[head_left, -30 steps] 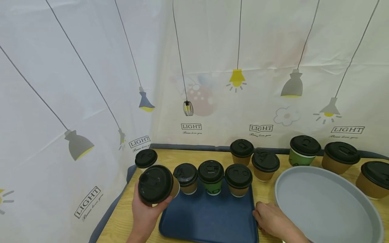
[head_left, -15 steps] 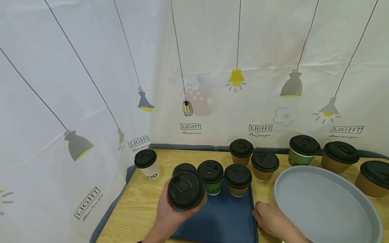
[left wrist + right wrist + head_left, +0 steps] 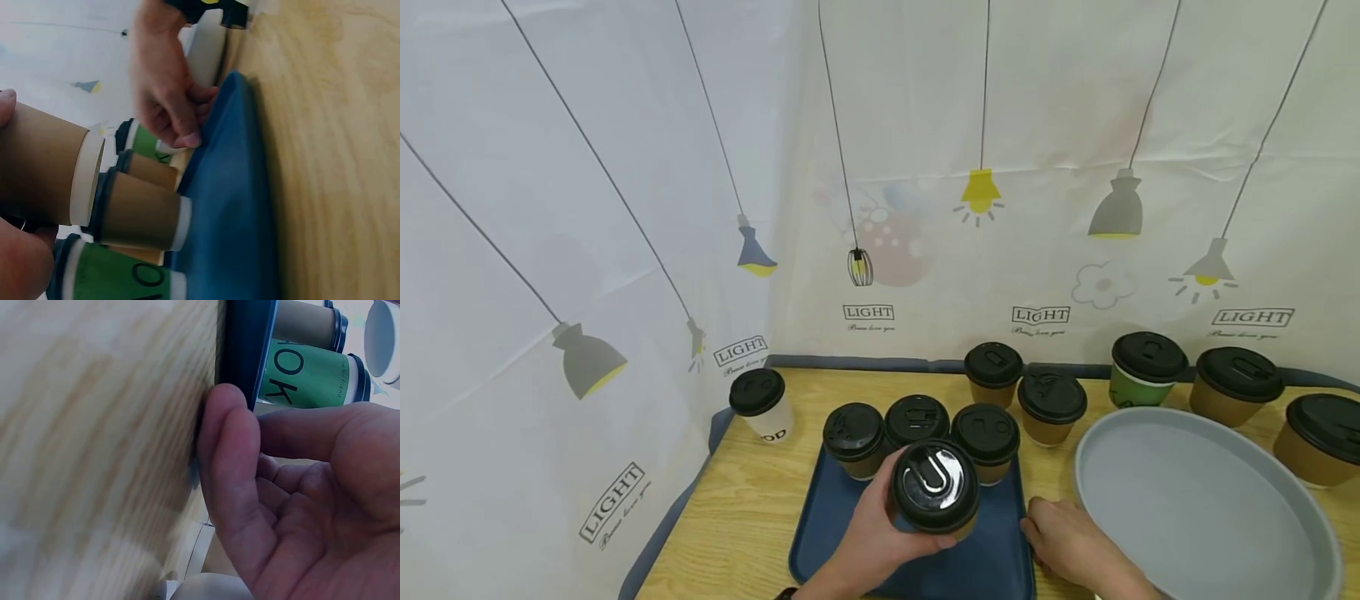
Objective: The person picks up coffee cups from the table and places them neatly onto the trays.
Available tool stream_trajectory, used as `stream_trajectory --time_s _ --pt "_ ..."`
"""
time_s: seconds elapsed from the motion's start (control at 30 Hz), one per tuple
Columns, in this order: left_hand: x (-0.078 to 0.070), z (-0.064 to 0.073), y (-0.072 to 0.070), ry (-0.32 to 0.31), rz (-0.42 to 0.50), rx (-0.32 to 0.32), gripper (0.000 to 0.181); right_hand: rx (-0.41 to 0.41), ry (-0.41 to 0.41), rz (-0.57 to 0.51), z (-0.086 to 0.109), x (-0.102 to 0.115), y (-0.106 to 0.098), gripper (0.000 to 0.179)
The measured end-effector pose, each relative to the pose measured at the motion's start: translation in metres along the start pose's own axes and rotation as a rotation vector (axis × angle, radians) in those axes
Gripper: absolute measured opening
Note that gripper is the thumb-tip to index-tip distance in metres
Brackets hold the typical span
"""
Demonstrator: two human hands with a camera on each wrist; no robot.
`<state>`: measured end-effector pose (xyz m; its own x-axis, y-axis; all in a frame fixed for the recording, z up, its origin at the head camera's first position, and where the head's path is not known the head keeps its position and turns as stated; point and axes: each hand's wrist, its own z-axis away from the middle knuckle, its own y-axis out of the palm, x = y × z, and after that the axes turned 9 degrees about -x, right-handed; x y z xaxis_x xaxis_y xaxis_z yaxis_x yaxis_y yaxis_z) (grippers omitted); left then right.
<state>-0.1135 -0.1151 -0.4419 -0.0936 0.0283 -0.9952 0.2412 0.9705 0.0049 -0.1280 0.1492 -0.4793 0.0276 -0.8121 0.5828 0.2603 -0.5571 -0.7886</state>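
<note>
My left hand [image 3: 880, 537] grips a brown paper coffee cup [image 3: 936, 492] with a black lid, held above the blue tray [image 3: 820, 529]. In the left wrist view, the base of that brown cup [image 3: 44, 165] hangs clear of the tray. A row of lidded cups stands along the tray's back: a brown cup [image 3: 855, 442], a green cup partly hidden behind the held one, its lid [image 3: 917, 419] showing, and another brown cup [image 3: 987, 442]. At the tray's right rim, my right hand [image 3: 1063, 537] pinches the edge between thumb and finger, as the right wrist view shows.
A large grey round tray [image 3: 1206, 500] lies to the right. Several lidded cups stand behind and beside it, among them a green cup [image 3: 1147, 371]. At the back left is a white cup [image 3: 767, 408]. A printed cloth [image 3: 917, 125] hangs behind the wooden table [image 3: 715, 517].
My left hand has carried the brown cup rightward, from beside the tray's left back corner to over its middle. The right hand stays at the rim.
</note>
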Motion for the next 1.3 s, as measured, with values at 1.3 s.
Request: stream_trajectory --time_s 1.3 --pt "0.046 -0.015 0.023 -0.102 -0.240 0.236 0.093 -0.085 -0.018 0.023 0.003 0.001 0.003 0.029"
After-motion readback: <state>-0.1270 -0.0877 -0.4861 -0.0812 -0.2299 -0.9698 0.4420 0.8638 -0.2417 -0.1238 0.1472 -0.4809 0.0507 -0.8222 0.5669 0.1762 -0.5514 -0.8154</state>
